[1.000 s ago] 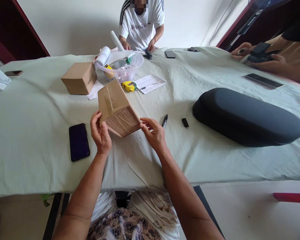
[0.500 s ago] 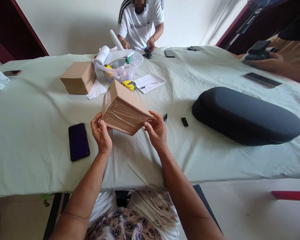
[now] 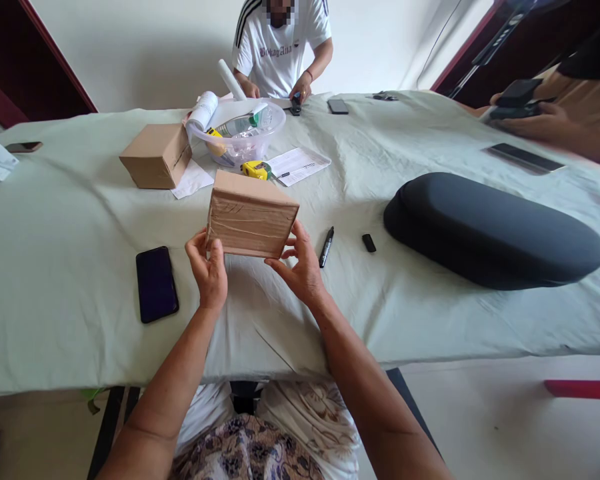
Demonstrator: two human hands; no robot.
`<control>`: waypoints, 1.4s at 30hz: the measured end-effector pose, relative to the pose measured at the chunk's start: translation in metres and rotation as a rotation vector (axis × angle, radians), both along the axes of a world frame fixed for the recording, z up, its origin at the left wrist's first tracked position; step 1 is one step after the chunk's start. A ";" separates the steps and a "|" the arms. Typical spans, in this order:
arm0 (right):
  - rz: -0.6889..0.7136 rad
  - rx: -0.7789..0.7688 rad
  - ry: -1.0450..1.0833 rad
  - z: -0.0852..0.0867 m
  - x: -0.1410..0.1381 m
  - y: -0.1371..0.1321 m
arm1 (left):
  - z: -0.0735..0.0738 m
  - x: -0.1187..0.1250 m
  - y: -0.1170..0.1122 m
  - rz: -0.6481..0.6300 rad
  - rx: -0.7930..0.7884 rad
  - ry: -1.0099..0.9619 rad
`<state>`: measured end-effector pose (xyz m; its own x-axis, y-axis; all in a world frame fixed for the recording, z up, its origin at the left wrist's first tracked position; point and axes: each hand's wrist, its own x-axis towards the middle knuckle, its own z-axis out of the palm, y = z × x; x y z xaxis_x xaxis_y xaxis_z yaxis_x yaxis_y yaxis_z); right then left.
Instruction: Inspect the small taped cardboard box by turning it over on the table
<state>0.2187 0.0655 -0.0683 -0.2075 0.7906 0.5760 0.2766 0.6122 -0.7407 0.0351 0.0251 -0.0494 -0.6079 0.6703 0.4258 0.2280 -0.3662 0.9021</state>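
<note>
A taped cardboard box (image 3: 250, 220) is held between both hands above the cloth, its taped side turned towards me. My left hand (image 3: 209, 270) grips its left lower corner, thumb on the near face and fingers behind. At the right lower corner, my right hand (image 3: 300, 263) holds the box between thumb and fingers. A black marker (image 3: 327, 247) lies just right of that hand, and a small black cap-like piece (image 3: 369, 243) is farther right. Left of my left hand is a dark-screened phone (image 3: 157, 285).
Behind stand another cardboard box (image 3: 153, 157) and a plastic basin (image 3: 260, 137) of odds and ends. A yellow tape measure (image 3: 256, 169) lies beside a paper sheet (image 3: 305, 167). A long black padded object (image 3: 495, 230) fills the right. Two people are at the table's far and right sides.
The box has turned from a tilted, corner-on position to nearly level, its taped face squarer to me. My right hand has shifted left, uncovering the marker.
</note>
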 end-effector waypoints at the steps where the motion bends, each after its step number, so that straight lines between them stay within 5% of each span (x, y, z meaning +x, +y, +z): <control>1: -0.004 0.012 0.008 0.000 0.000 0.000 | 0.000 0.001 -0.001 0.007 -0.002 0.060; 15: -0.199 0.044 0.026 -0.003 -0.009 -0.003 | -0.010 0.013 -0.004 -0.023 -0.148 0.236; 24: -0.085 0.125 0.118 0.009 -0.002 -0.006 | 0.002 0.004 -0.003 -0.192 -0.068 -0.023; 42: -0.026 0.331 0.011 0.017 -0.002 -0.013 | -0.006 -0.008 0.009 -0.140 0.026 -0.483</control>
